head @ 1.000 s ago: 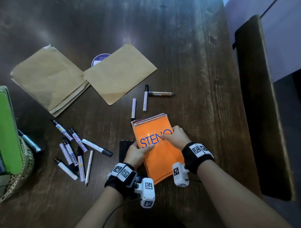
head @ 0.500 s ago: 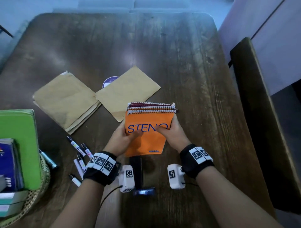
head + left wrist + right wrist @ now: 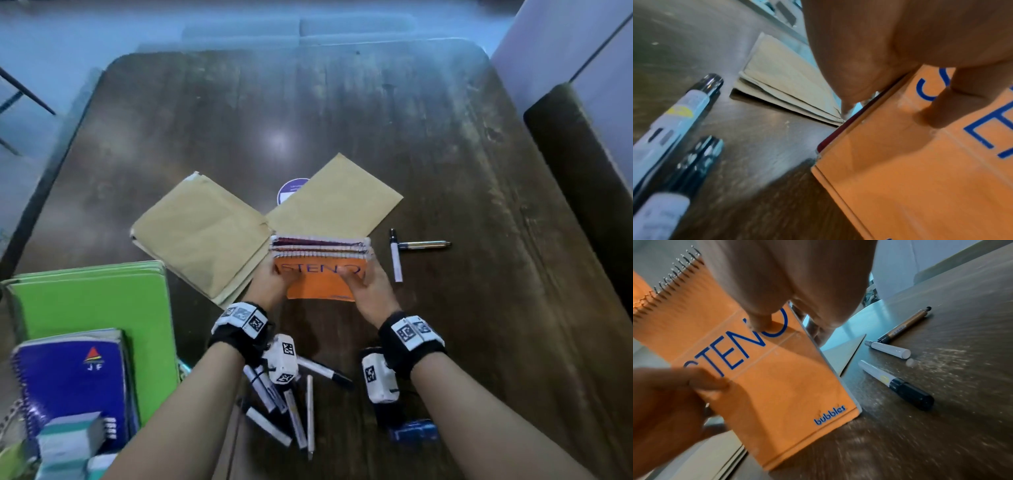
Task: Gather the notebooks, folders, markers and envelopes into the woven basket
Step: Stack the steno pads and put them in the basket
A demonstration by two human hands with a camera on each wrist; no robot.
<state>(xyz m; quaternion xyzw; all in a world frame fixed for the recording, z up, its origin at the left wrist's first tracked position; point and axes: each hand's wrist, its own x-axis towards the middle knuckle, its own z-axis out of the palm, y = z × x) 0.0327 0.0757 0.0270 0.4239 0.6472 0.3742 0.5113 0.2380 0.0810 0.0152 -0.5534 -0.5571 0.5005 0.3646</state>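
Observation:
Both hands hold a small stack of spiral notebooks upright above the table, the orange STENO notebook [image 3: 322,289] facing me. My left hand [image 3: 274,277] grips its left side with the thumb on the cover [image 3: 941,105]. My right hand [image 3: 359,284] grips the right side, its thumb [image 3: 760,321] pressed on the letter O. Brown envelopes [image 3: 202,233] lie just behind the stack, one more envelope [image 3: 337,205] to their right. Two markers [image 3: 396,260] lie right of the notebooks, and several markers [image 3: 291,407] lie under my left wrist.
Green folders [image 3: 92,305], a blue spiral notebook [image 3: 75,380] and small pads stand packed together at the lower left; the basket beneath them is almost wholly hidden. A round purple sticker [image 3: 291,190] sits behind the envelopes. A dark bench [image 3: 582,164] runs along the table's right side.
The notebook stack went from lying flat on the table to being held upright off it and moved farther from me, toward the envelopes. Both hands kept their hold.

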